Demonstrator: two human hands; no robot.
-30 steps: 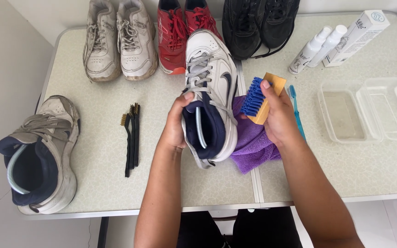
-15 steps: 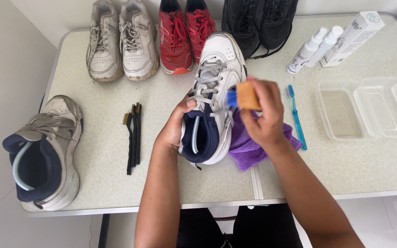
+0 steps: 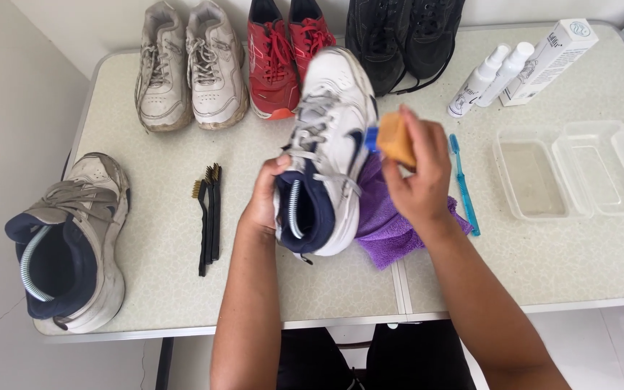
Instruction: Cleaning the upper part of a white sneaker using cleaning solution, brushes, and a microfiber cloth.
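My left hand (image 3: 261, 198) grips the heel collar of a white and navy sneaker (image 3: 326, 144), holding it above the table with its toe pointing away from me. My right hand (image 3: 417, 180) holds a wooden scrub brush with blue bristles (image 3: 391, 137), and the bristles press against the sneaker's right side. A purple cloth (image 3: 391, 227) lies on the table under the shoe and my right wrist.
The matching sneaker (image 3: 66, 242) lies at the table's left edge. Three small black brushes (image 3: 207, 217) lie beside my left arm. White, red and black shoe pairs line the back. A blue toothbrush (image 3: 464, 184), spray bottles (image 3: 489, 68), a box and clear trays (image 3: 579, 173) sit right.
My right hand has brought the brush from beside the shoe onto its right side. The sneaker has shifted slightly left and turned under the brushing.
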